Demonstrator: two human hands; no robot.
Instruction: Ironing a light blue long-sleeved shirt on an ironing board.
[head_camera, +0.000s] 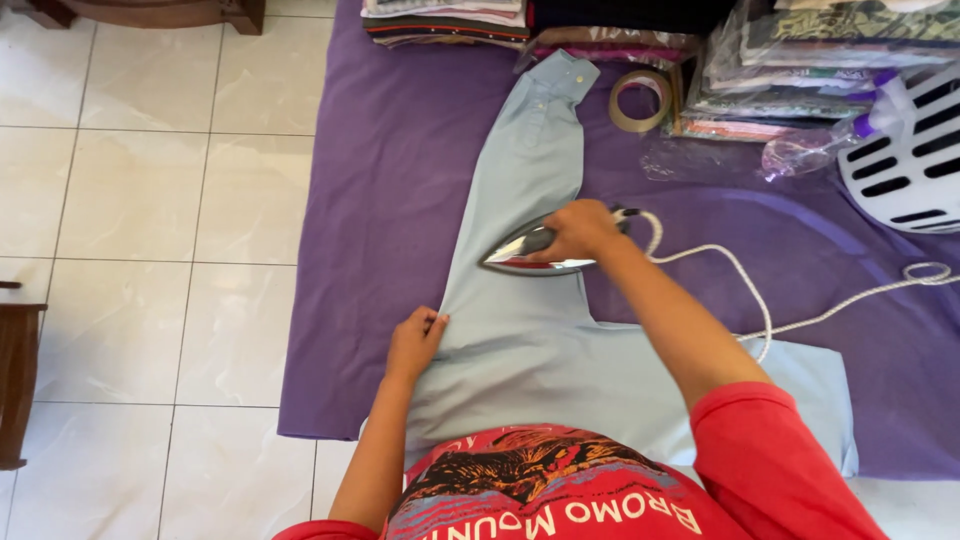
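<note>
right hand (580, 228) grips iron (525, 252) on pale blue shirt sleeve (525, 150), which runs away from the body; left hand (415, 340) lies open, flat on the shirt's near edge.

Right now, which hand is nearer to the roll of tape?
Right. The right hand grips the iron on the shirt sleeve, just below the tape roll; the left hand presses the shirt's edge, farther away.

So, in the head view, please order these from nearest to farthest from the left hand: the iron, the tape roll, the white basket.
From the left hand:
1. Iron, up and to the right, on the pale blue sleeve.
2. Tape roll, farther up on the purple cloth.
3. White basket, at the far right edge.
</note>
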